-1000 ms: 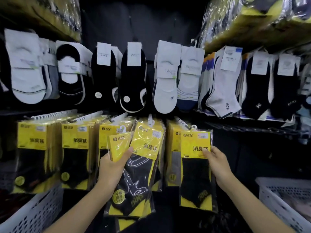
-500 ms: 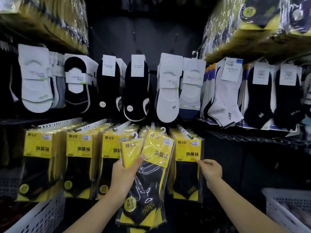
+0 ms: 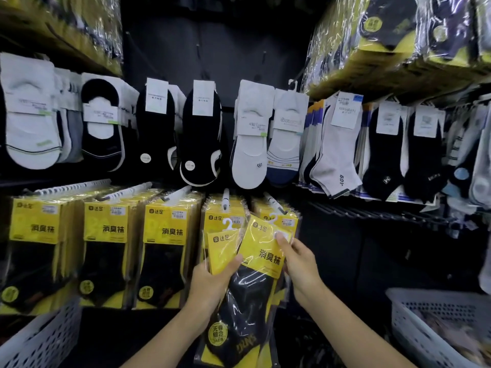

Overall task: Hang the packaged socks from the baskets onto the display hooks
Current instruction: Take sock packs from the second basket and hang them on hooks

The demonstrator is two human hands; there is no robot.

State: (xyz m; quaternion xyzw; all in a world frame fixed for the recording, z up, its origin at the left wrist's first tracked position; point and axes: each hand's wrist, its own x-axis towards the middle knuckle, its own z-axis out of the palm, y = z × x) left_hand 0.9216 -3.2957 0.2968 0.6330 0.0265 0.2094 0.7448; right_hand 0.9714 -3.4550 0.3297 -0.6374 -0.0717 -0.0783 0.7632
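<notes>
My left hand (image 3: 212, 282) grips a small fan of yellow-and-black sock packs (image 3: 247, 293) low in the middle, thumb across their yellow cards. My right hand (image 3: 297, 261) pinches the front pack's yellow card (image 3: 265, 245) at its right edge, index finger pointing up. White plastic hanger hooks (image 3: 228, 224) stick up from the held packs. Just above them two white display hooks (image 3: 225, 200) jut out, with matching packs hanging behind. More filled hooks of the same packs (image 3: 106, 235) run to the left.
A white perforated basket (image 3: 435, 322) sits at the lower right with dark goods inside. Another white basket (image 3: 39, 338) stands at the lower left. Rows of white and black socks (image 3: 202, 134) hang above. Wrapped stock bundles (image 3: 398, 35) fill the top shelves.
My right hand left the hanging pack on the right-hand hook and came left onto the front pack in my left hand. The held packs rose slightly toward the hooks.
</notes>
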